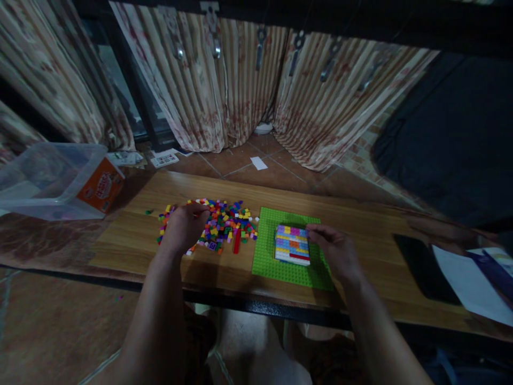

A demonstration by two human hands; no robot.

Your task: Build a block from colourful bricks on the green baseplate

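A block of stacked toy bricks (292, 245) in pink, blue, yellow, orange and white rows stands on a green baseplate (264, 262). At its far right corner is my right hand (334, 248), thumb and fingertips pinched together; whether they grip a brick is too small to tell. Over the heap of loose toy bricks (224, 219) hovers my left hand (185, 227), its thumb and forefinger closed in a pinch. Any small brick between those fingertips cannot be made out. One long red brick (236, 240) lies at the heap's near right edge.
A clear plastic bin (52, 182) with an orange label stands left of the wooden table (216, 272). On the table's right end lie a dark flat panel (425, 267) and white papers (468, 283). Striped curtains (240, 91) hang behind, above a tiled floor.
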